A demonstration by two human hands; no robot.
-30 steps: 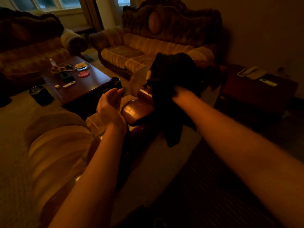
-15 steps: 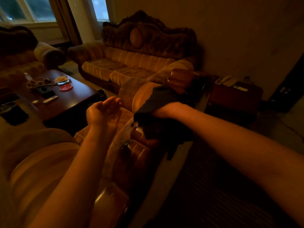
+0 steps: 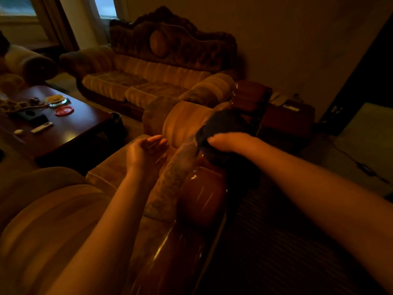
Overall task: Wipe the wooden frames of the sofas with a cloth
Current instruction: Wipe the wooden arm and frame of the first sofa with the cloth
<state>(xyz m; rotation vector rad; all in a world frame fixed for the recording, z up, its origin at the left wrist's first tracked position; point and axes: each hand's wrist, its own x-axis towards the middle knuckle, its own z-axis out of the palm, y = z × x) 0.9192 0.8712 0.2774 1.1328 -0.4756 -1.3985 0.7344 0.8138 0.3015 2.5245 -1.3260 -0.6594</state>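
My right hand (image 3: 228,141) grips a dark cloth (image 3: 221,124) and presses it onto the glossy wooden top rail (image 3: 202,194) of the near sofa's backrest. The rail runs from the lower centre up to a carved wooden end (image 3: 251,96). My left hand (image 3: 144,153) hovers over the sofa's seat side, palm up, fingers relaxed and holding nothing. A second sofa (image 3: 148,81) with a dark carved wooden crest (image 3: 170,39) stands against the far wall.
A dark wooden coffee table (image 3: 70,128) with a remote, a red lid and small items stands at left. A small side table (image 3: 291,116) with a telephone is beyond the rail. A third sofa's arm (image 3: 29,62) shows far left. A cable lies on the floor at right.
The cloth was held up bunched in the air; my right hand has brought it down onto the wooden rail. The view has shifted rightward. My left hand stays open beside it.
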